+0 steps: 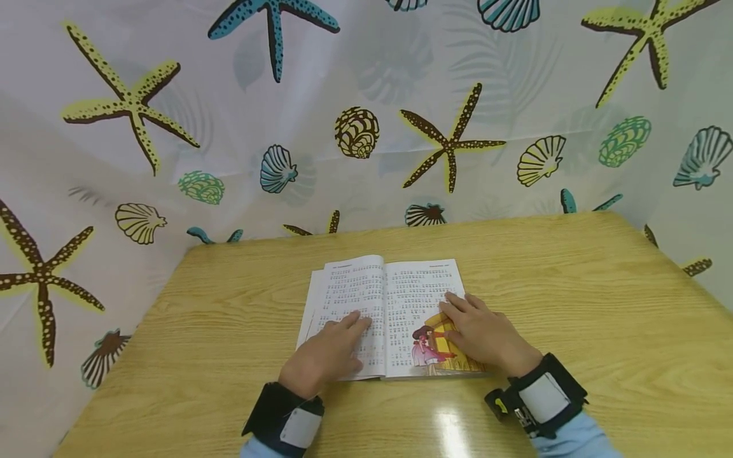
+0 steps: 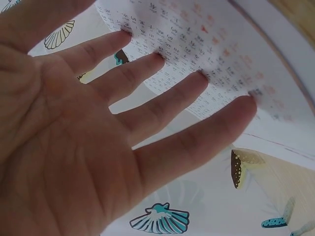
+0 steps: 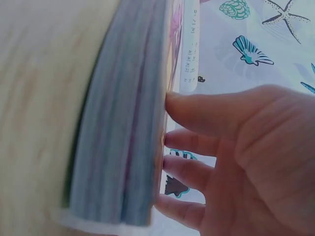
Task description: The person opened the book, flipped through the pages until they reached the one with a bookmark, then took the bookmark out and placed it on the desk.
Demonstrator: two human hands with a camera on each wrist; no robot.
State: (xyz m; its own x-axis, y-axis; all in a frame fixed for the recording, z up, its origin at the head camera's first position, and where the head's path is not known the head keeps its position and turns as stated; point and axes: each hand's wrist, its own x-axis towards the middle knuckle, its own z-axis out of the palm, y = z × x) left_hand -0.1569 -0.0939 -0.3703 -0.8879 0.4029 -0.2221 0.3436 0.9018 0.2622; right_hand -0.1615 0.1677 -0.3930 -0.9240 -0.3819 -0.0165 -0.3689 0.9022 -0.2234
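Note:
An open book (image 1: pixel 401 286) lies on the wooden table, printed text on both pages and a colour picture (image 1: pixel 429 346) at the lower right. My left hand (image 1: pixel 329 350) rests on the left page; in the left wrist view its spread fingers (image 2: pixel 167 108) touch the printed page (image 2: pixel 172 39) with their tips. On the right page lies my right hand (image 1: pixel 483 331), over part of the picture. The right wrist view shows the thick edge of the book's pages (image 3: pixel 123 123), with the thumb and fingertips of the right hand (image 3: pixel 236 147) against the page surface.
The wooden table (image 1: pixel 572 286) extends around the book on all sides. Behind it hangs a white cloth (image 1: pixel 366 76) printed with starfish and shells, reaching along the left and right sides too. Black straps with white patches (image 1: pixel 544 397) circle both wrists.

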